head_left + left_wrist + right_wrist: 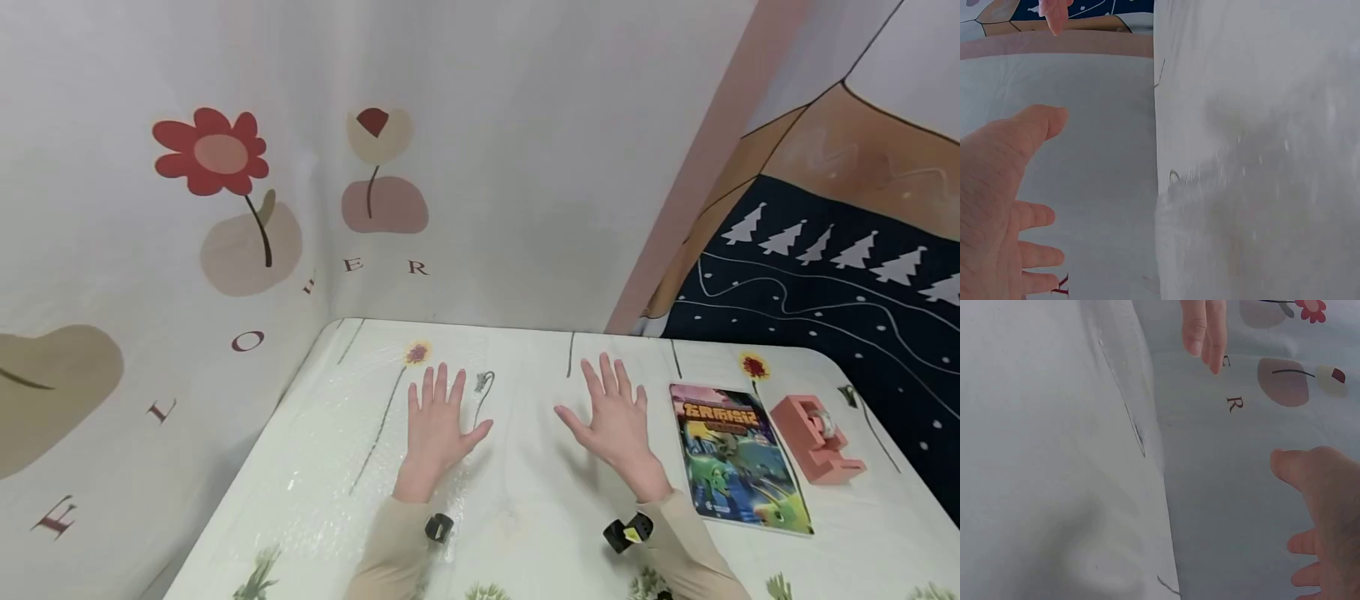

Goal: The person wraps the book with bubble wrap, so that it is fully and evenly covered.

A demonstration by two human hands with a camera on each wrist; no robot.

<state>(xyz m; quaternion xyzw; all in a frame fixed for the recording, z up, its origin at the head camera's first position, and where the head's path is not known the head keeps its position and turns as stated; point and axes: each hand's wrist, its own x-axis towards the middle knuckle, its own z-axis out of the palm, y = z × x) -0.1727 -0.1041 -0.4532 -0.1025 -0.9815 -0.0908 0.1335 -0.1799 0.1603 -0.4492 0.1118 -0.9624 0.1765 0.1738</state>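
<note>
Both hands are held out above the white table, fingers straight and thumbs spread, with nothing in either. My left hand [437,427] hovers over a clear, shiny, bumpy-looking sheet [324,454] that covers the left part of the table; glints from it also show in the left wrist view. My right hand [617,421] is raised over the table's middle right, casting a shadow below. Just right of it lies a comic-style book [738,458] with dinosaurs on the cover. Beyond the book stands a pink tape dispenser [816,442] with a roll of tape [823,423].
The tabletop [525,500] carries a printed flower pattern. A pale curtain [510,167] with flower pictures and letters hangs behind and to the left. At the right rear hangs dark fabric [810,275] with white trees. Each wrist wears a small black device.
</note>
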